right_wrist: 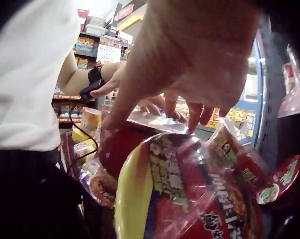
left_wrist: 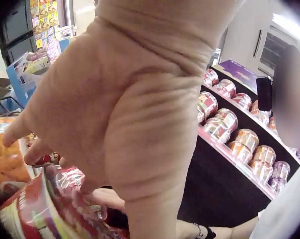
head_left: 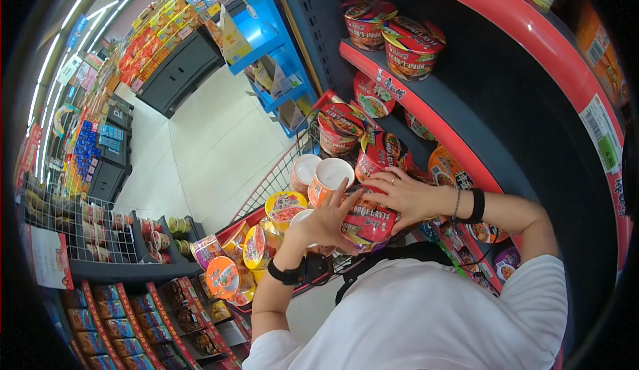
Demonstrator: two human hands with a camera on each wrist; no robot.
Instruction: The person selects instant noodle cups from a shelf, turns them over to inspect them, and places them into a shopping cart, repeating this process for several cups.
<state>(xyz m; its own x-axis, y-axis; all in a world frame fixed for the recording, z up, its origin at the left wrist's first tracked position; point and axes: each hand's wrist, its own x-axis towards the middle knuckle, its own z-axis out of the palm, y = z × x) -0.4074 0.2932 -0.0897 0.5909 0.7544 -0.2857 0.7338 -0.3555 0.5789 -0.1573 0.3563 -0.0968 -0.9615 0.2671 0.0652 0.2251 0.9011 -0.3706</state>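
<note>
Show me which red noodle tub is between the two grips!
The red tub between the left grip and right grip. It's closest to the white shirt; other red tubs sit farther off, some up on the shelf.

Head view looks down, wrist views close up, all showing hands (head_left: 411, 200).

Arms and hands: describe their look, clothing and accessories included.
Both arms have short white sleeves. The left hand has a black strap with a black device at its wrist. The right hand wears a ring, with a thin bracelet and black band at its wrist.
</note>
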